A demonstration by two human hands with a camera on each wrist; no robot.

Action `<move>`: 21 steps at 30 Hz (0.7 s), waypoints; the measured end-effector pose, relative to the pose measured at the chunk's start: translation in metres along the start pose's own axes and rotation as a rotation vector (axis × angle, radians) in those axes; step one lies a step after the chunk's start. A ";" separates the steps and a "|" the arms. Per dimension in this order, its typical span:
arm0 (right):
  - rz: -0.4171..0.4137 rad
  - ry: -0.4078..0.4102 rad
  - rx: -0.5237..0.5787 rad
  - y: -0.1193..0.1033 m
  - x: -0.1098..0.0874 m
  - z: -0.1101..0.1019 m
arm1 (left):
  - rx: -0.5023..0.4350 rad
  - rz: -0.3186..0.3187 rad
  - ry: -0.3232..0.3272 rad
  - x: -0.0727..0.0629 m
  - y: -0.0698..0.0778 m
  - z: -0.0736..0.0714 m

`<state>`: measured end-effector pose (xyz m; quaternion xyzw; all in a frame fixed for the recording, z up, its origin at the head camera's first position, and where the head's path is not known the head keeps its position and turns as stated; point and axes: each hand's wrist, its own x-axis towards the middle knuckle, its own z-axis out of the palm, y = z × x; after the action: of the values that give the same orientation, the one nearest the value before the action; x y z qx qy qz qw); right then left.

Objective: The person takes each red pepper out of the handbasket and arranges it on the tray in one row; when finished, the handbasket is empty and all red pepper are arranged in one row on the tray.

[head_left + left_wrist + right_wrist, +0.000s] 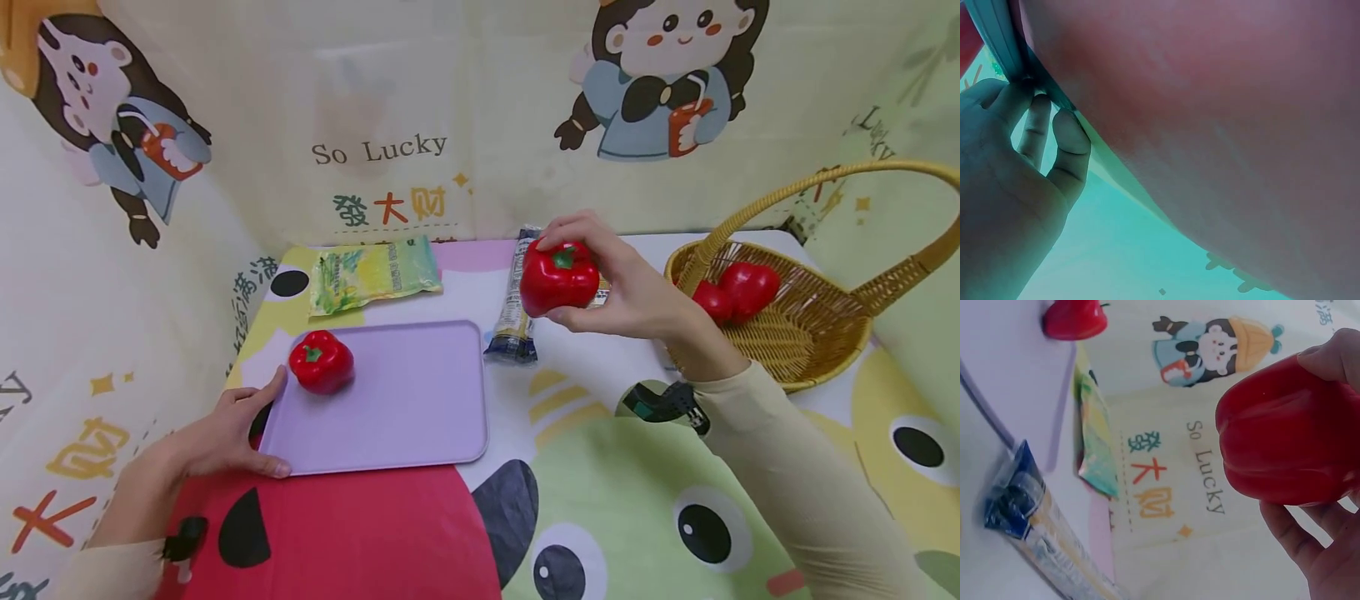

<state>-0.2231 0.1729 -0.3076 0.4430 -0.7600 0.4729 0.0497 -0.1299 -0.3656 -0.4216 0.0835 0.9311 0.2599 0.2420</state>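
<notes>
My right hand (615,279) holds a glossy red bell pepper (559,278) above the table, its thumb below and fingers over the top. The right wrist view shows this pepper (1288,434) close up. At the left end of a lilac tray (412,392), my left hand (232,437) is spread, with thumb and forefinger touching the rim. Its fingertips meet the tray's edge in the left wrist view, where the left hand (1019,169) is darkly lit. Another red bell pepper (321,362) lies on the tray near its far left corner.
A wicker basket (832,350) with a tall handle stands at the right, holding red peppers (748,292). Behind the tray lies a yellow-green packet (375,277). A long clear-and-blue package (513,321) lies right of the tray, partly behind the raised pepper. A printed curtain backs the table.
</notes>
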 end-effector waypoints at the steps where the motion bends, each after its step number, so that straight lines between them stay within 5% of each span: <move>1: -0.006 0.000 0.007 0.001 0.003 0.003 | -0.003 -0.002 -0.001 -0.001 0.000 0.000; 14: -0.070 -0.003 0.148 0.014 0.032 0.043 | -0.016 -0.011 -0.005 -0.006 -0.004 0.002; 21: -0.050 -0.022 0.151 0.020 0.044 0.063 | 0.006 0.033 0.016 -0.004 -0.005 0.006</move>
<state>-0.2424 0.1003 -0.3340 0.4698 -0.7112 0.5226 0.0195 -0.1242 -0.3682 -0.4270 0.0974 0.9322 0.2619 0.2302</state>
